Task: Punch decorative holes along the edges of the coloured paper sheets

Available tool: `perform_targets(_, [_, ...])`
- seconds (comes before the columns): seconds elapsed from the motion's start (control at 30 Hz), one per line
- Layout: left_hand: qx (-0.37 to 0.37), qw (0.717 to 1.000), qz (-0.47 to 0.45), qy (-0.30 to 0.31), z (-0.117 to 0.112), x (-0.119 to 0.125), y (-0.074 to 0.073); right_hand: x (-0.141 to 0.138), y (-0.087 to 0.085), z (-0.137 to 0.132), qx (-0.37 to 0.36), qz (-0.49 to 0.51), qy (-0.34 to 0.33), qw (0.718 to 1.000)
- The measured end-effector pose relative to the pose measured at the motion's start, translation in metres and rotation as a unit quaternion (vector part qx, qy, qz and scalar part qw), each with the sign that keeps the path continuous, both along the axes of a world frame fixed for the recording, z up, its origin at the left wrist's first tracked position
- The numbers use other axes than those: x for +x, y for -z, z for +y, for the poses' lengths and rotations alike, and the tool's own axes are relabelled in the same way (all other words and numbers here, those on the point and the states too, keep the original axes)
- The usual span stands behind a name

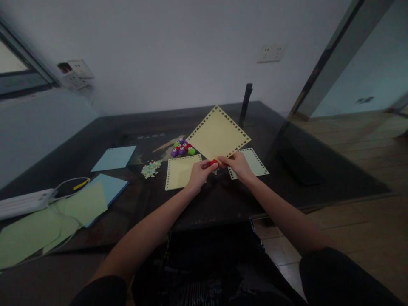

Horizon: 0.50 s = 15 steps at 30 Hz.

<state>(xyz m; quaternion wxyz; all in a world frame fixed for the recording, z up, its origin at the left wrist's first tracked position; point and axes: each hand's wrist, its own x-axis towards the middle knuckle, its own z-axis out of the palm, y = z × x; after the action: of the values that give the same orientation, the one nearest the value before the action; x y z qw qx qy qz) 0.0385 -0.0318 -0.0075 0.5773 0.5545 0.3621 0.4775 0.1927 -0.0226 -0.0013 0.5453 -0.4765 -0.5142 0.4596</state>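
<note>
My left hand (200,173) is closed around a small red craft punch (213,162), which sits at the near corner of a yellow sheet of paper (218,134). By that same corner, my right hand (237,163) pinches the sheet between thumb and fingers. The sheet is raised and tilted, with rows of small punched holes along its edges. Beneath my left hand lies a yellow punched sheet (178,173). A pale green punched sheet (255,161) rests under my right hand. How far the paper sits inside the punch is hidden by my fingers.
Several purple, red and green craft punches (182,147) stand beyond the sheets. Paper cut-outs (150,169) lie in a pile. On the left are blue paper (114,158), green sheets (76,206) and a white power strip (25,204) with cable. A black post (245,105) stands behind.
</note>
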Motion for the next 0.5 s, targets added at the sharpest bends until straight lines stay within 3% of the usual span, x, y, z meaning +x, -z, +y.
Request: perform_targets(0.5, [0.006,1.000,0.004,0.001,0.0033,0.0010,0.0090,-0.0003,0.0028,-0.0016,-0.009,-0.025,0.017,0.999])
